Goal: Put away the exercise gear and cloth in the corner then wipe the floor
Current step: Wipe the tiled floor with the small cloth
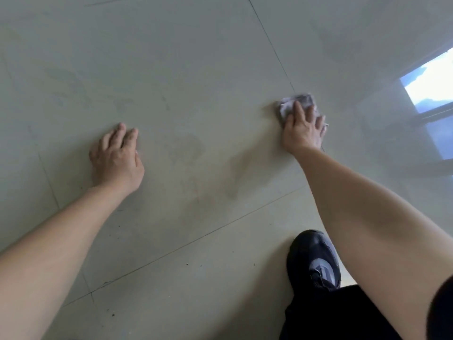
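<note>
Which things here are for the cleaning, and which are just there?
For the job: crumpled grey cloth; right hand pressing it; pale glossy tiled floor; left hand resting on the floor.
Just there: black-and-grey shoe; black trouser leg; bright window reflection on the tiles.

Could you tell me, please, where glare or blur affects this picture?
Head view: a bright window reflection glares off the glossy floor at the right edge; the cloth under the right hand looks blurred; the left hand and the shoe are somewhat sharper.
</note>
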`<state>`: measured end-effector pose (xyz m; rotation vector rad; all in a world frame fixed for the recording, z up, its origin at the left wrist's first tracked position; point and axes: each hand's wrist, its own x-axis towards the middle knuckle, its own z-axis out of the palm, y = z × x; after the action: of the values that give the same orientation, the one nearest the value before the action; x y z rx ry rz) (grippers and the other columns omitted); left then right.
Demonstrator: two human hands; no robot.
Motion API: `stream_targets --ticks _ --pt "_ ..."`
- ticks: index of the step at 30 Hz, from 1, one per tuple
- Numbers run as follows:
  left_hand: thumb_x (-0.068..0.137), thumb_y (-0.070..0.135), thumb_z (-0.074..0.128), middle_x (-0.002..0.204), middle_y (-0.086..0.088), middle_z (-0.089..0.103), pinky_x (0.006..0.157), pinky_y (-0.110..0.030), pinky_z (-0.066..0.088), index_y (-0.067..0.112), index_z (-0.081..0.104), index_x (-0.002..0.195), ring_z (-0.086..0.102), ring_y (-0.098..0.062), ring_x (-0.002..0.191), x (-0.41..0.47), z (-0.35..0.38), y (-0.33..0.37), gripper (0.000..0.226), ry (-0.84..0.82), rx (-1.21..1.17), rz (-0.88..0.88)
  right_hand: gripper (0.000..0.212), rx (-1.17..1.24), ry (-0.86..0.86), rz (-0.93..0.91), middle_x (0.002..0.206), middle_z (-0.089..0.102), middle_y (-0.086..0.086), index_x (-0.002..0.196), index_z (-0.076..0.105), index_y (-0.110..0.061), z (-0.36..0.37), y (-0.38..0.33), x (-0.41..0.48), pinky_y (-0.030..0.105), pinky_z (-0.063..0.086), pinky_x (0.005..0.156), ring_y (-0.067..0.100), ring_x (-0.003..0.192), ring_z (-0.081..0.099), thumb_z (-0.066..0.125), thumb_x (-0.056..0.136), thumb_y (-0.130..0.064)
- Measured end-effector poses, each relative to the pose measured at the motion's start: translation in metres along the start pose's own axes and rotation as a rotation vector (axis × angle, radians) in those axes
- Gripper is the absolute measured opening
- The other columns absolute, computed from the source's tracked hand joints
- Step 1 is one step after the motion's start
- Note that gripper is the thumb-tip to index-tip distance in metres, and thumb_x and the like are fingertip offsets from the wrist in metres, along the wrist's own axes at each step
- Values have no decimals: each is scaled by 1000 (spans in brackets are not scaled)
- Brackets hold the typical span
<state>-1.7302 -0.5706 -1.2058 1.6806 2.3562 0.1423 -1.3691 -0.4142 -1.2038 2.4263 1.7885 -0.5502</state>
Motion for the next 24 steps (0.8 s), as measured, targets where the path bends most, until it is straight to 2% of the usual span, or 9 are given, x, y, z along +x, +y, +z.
stream_targets --ticks 2,4,10,12,14,16,21,23,24 --pt "79 24 36 148 -14 48 101 -51 34 11 57 134 44 -38 129 3 -1 2 61 29 -3 -17 55 61 25 113 168 -1 6 158 15 -34 8 -24 -3 49 -6 123 40 152 -5 22 105 -42" --pt "78 21 39 142 -13 53 95 -50 37 13 60 129 48 -38 121 5 -2 2 56 58 0 -28 54 81 46 34 168 -1 8 159 15 -32 25 -62 -18 49 -8 122 40 151 -8 22 105 -41" --pt "80 18 42 120 -14 61 90 -49 39 15 65 115 50 -40 108 16 0 -2 42 164 3 -21 53 -59 -101 -685 167 4 8 157 22 -33 69 -162 -87 48 -9 122 40 152 -8 30 105 -41" --pt "82 20 42 116 -17 58 91 -50 37 13 65 114 50 -40 108 25 3 -2 39 213 -9 -48 52 -112 -133 -858 167 6 7 157 23 -36 63 -164 -74 46 -8 122 37 153 -4 30 106 -44" --pt "87 24 43 123 -20 55 94 -51 34 10 62 120 49 -41 113 35 7 -2 40 238 -3 -71 52 -138 -112 -944 167 12 5 155 27 -37 51 -152 -36 44 -2 122 34 153 4 33 105 -47" --pt "91 31 44 141 -23 47 101 -54 30 8 56 131 44 -42 124 47 11 -4 48 216 15 -74 52 -112 -60 -808 167 13 5 155 28 -37 33 -130 14 45 0 122 33 153 7 33 104 -50" --pt "96 44 31 162 -18 18 113 -63 14 9 32 152 19 -36 148 82 14 -6 66 111 22 -83 56 1 64 -121 168 5 4 157 21 -38 -8 -79 97 48 0 123 36 153 2 25 102 -52" --pt "99 44 29 164 -15 11 115 -63 9 9 23 155 12 -33 151 100 14 -5 67 97 10 -105 57 51 76 5 168 1 6 158 18 -34 -6 -95 97 48 -4 123 37 152 -3 24 103 -47" --pt "100 43 29 165 -14 9 116 -63 7 9 20 156 9 -31 152 108 14 -4 67 97 1 -121 57 65 86 -1 168 0 7 158 17 -33 0 -111 92 48 -5 123 38 152 -5 24 103 -47"
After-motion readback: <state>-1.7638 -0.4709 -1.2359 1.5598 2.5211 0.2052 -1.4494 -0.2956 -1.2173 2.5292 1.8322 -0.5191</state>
